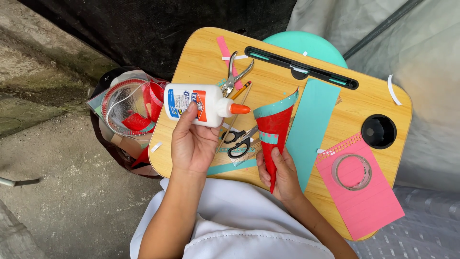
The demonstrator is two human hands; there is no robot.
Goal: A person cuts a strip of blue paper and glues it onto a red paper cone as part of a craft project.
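From the head camera, the left hand grips a white glue bottle with fingers wrapped round its body, held sideways so its orange nozzle points toward a red paper cone. The right hand closes its fingers round the narrow lower end of that cone, which has a teal band along its wide top edge and a small teal strip lower down. A likely risk is that a hard squeeze would send out too much glue, which could run down the red paper or drip onto the teal paper sheet lying just beside the cone. Another is that the right hand's grip could crush the thin cone tip, or that the cone could unroll if the grip loosens. The scissors and the metal hole punch lie near the nozzle, so stray glue could land on them. The surface is a wooden lap desk with a black slot along its far edge and a round cup hole; a pink sheet with a clear tape roll on it rests at the right. To the left a bag of paper scraps sits on a rough concrete floor.
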